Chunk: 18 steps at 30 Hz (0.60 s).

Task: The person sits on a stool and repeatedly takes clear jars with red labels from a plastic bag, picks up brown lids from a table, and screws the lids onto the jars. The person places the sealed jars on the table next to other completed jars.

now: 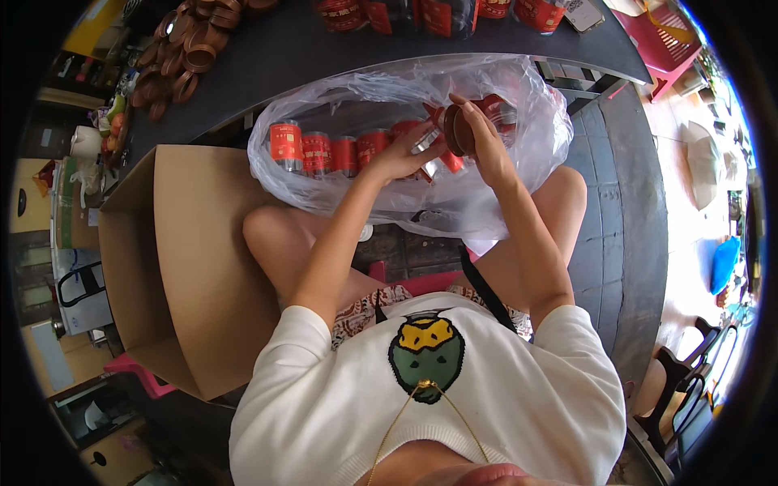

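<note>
At least one brown lid (463, 138) is gripped in the right hand (490, 150) over a plastic bag (478, 215); what the left hand (397, 158) holds, I cannot tell. Inside, four red-labelled jars (285, 144) line up, others half hidden; five canisters (448, 18), cut off above, and uncountable overlapping lids (198, 58) share the tabletop (292, 49).

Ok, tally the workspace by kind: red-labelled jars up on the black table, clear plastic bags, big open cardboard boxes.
Red-labelled jars on the black table: 5 visible
Clear plastic bag: 1
Open cardboard box: 1
Total: 7
</note>
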{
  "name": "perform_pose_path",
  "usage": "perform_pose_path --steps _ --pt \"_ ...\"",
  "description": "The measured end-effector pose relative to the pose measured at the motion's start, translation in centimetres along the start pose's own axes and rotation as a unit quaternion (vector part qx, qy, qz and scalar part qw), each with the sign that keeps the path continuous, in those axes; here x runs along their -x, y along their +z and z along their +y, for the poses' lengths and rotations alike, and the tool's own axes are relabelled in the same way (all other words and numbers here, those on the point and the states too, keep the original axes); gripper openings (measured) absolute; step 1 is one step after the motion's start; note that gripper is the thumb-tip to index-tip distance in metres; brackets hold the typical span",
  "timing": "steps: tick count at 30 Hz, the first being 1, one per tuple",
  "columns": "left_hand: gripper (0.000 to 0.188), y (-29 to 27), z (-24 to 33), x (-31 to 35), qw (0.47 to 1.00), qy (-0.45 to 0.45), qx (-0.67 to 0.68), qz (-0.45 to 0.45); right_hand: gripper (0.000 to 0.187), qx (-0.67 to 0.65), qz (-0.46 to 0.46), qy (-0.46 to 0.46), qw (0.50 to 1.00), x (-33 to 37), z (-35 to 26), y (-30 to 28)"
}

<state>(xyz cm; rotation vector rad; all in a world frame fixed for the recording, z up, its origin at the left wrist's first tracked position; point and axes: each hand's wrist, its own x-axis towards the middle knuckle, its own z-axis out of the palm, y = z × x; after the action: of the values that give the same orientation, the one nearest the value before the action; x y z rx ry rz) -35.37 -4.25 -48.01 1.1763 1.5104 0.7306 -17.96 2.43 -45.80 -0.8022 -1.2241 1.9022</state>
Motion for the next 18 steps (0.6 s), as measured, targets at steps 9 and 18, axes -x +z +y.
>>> perform_pose_path --steps 9,18 --pt "0.061 -1.8 2.0 7.6 0.901 0.090 0.400 0.144 0.045 0.116 0.035 -0.187 0.975 1.6 -2.0 0.8" --pt "0.059 1.8 4.3 12.8 0.820 0.183 0.525 0.136 0.074 0.110 -0.062 -0.346 0.930 4.0 -2.9 3.6"
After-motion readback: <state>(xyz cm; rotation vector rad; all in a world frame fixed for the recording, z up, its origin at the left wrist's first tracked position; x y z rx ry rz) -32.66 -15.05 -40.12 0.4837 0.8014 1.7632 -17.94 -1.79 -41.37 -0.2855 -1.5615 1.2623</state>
